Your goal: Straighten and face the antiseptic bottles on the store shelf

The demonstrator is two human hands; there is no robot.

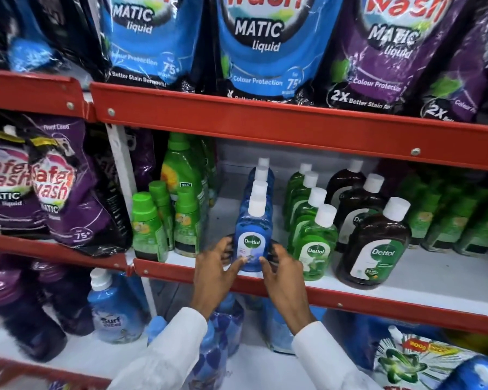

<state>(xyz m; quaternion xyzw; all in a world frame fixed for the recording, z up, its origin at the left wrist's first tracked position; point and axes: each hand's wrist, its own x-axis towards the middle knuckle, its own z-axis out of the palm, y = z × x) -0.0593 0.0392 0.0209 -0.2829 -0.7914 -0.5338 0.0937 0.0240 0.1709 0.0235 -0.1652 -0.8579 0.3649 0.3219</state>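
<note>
A row of blue antiseptic bottles with white caps runs back on the middle shelf; the front blue bottle (252, 235) stands upright at the shelf edge with its label facing me. My left hand (216, 273) touches its lower left side and my right hand (283, 273) its lower right side, fingers spread around the base. To the right stands a row of green antiseptic bottles (316, 246), then a row of dark brown antiseptic bottles (373, 249), front labels facing out.
Green-capped cleaner bottles (147, 223) stand left of the blue row, with a bare gap of white shelf (223, 218) between. Red shelf lip (350, 298) runs along the front. Detergent pouches (262, 43) fill the shelf above; blue bottles (112, 308) stand below.
</note>
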